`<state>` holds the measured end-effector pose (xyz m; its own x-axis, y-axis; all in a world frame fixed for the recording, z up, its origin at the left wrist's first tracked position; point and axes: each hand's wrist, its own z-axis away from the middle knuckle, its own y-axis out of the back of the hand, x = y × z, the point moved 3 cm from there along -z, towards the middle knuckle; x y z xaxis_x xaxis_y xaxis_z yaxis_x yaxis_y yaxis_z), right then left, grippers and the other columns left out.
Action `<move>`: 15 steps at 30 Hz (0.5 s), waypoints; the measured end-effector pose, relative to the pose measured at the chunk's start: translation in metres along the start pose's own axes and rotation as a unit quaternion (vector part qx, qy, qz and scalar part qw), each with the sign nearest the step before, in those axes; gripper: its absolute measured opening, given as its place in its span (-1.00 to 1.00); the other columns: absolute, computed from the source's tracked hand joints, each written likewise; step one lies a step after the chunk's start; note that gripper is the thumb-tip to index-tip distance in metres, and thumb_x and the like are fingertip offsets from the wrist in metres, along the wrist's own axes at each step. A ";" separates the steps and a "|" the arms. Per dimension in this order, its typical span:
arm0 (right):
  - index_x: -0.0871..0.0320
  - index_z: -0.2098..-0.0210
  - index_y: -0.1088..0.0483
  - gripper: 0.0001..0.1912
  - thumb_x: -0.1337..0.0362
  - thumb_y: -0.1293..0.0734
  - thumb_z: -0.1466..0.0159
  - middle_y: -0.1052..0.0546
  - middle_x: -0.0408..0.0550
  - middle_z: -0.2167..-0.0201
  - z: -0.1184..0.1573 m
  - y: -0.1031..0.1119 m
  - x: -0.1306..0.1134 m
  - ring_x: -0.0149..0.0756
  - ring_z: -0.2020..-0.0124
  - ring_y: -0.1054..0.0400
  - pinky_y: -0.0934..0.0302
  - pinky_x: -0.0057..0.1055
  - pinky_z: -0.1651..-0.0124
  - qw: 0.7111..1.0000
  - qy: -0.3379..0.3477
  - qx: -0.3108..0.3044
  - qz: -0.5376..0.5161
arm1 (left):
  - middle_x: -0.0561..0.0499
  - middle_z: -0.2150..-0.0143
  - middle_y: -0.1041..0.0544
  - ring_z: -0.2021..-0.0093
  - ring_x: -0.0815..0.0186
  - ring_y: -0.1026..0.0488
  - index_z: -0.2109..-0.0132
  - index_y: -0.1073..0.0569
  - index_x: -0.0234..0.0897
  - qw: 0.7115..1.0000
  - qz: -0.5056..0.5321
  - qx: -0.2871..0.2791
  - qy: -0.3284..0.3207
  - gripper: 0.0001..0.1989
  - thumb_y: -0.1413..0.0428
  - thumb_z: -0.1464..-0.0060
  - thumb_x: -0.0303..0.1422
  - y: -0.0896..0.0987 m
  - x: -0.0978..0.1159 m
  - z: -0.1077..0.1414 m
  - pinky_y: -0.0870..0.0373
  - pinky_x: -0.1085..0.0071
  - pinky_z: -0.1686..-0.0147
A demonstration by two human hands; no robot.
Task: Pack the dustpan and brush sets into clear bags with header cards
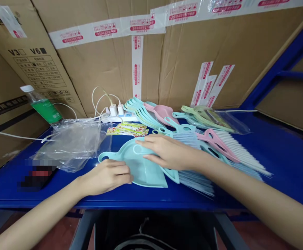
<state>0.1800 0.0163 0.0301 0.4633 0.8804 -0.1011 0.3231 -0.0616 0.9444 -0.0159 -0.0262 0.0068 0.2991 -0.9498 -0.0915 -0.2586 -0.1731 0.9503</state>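
A light-blue dustpan (147, 172) lies on the blue table in front of me, its looped handle pointing left. My left hand (113, 177) is closed at the pan's near left edge, fingers curled over the rim. My right hand (164, 149) grips the handle of a light-blue hand brush (197, 182), palm down over the pan. The looped end of that handle shows past my fingers above the pan, and the pale bristles spread to the right. My wrist hides part of the brush.
More brushes, including a pink one (221, 144), lie to the right. Behind are stacked dustpans (141, 111), a pink dustpan (163, 113), printed cards (128, 129) and a power strip (128, 117). Clear plastic bags (70, 140) and a bottle (43, 106) are left. Cardboard walls the back.
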 end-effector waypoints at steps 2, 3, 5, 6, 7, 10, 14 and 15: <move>0.31 -0.09 -0.42 -0.64 0.27 -0.26 -0.36 -0.57 0.18 0.11 -0.007 -0.010 -0.001 -0.07 0.10 -0.46 -0.35 -0.16 0.05 1.000 -0.004 -0.008 0.000 | 0.04 0.37 -0.54 0.40 0.38 -0.44 0.20 -0.47 -0.25 0.999 0.027 0.016 0.008 -0.72 0.12 -0.38 -0.34 0.001 -0.001 0.001 -0.30 0.45 0.43; 0.27 -0.07 -0.43 -0.65 0.24 -0.26 -0.37 -0.58 0.15 0.12 -0.009 -0.015 -0.002 -0.08 0.11 -0.47 -0.36 -0.16 0.06 1.000 -0.007 -0.008 0.005 | 0.04 0.36 -0.54 0.40 0.38 -0.45 0.20 -0.47 -0.24 0.999 0.036 0.029 0.015 -0.74 0.08 -0.36 -0.29 0.002 -0.002 0.002 -0.32 0.45 0.41; 0.23 -0.04 -0.46 -0.67 0.21 -0.25 -0.38 -0.58 0.11 0.17 -0.012 -0.022 -0.002 -0.10 0.15 -0.48 -0.37 -0.16 0.09 1.000 -0.014 -0.006 0.018 | 0.03 0.37 -0.54 0.40 0.37 -0.45 0.22 -0.47 -0.24 0.996 0.039 0.065 0.040 -0.75 0.03 -0.34 -0.26 0.005 -0.006 0.003 -0.36 0.44 0.38; 0.23 -0.02 -0.46 -0.68 0.20 -0.24 -0.39 -0.58 0.10 0.18 -0.012 -0.025 -0.003 -0.10 0.16 -0.49 -0.37 -0.16 0.09 1.000 -0.017 -0.003 0.022 | 0.03 0.37 -0.54 0.39 0.36 -0.45 0.24 -0.48 -0.24 0.994 0.032 0.083 0.061 -0.75 0.03 -0.33 -0.28 0.007 -0.009 0.004 -0.38 0.44 0.36; 0.23 -0.02 -0.47 -0.68 0.21 -0.23 -0.40 -0.58 0.09 0.20 -0.011 -0.027 -0.004 -0.11 0.17 -0.49 -0.37 -0.16 0.10 1.000 -0.018 0.001 0.025 | 0.02 0.38 -0.54 0.37 0.35 -0.46 0.26 -0.48 -0.23 0.991 0.018 0.100 0.088 -0.75 0.05 -0.33 -0.32 0.010 -0.013 0.005 -0.39 0.43 0.34; 0.22 -0.04 -0.46 -0.68 0.22 -0.21 -0.41 -0.58 0.07 0.23 -0.008 -0.031 -0.006 -0.12 0.19 -0.48 -0.37 -0.17 0.11 0.999 -0.016 0.015 0.023 | -0.02 0.34 -0.54 0.31 0.30 -0.45 0.26 -0.48 -0.23 0.973 -0.053 0.110 0.198 -0.72 0.10 -0.32 -0.35 0.014 -0.029 0.010 -0.41 0.38 0.29; 0.24 -0.06 -0.45 -0.66 0.20 -0.22 -0.41 -0.57 0.07 0.27 -0.009 -0.033 -0.011 -0.13 0.21 -0.47 -0.36 -0.17 0.11 0.999 -0.017 0.028 0.011 | -0.04 0.32 -0.52 0.30 0.24 -0.42 0.27 -0.47 -0.23 0.954 -0.084 0.051 0.283 -0.66 0.15 -0.32 -0.26 0.009 -0.048 0.015 -0.39 0.33 0.29; 0.24 -0.06 -0.45 -0.65 0.19 -0.22 -0.41 -0.56 0.07 0.27 -0.010 -0.033 -0.012 -0.13 0.21 -0.47 -0.36 -0.17 0.10 0.999 -0.020 0.032 0.006 | -0.02 0.35 -0.50 0.32 0.25 -0.42 0.30 -0.45 -0.23 0.954 -0.064 0.035 0.292 -0.64 0.17 -0.33 -0.26 0.006 -0.051 0.015 -0.37 0.34 0.31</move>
<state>0.1555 0.0123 0.0029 0.4996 0.8601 -0.1028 0.3685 -0.1036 0.9238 -0.0469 0.0172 0.0123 0.7872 -0.6167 -0.0038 -0.2413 -0.3138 0.9183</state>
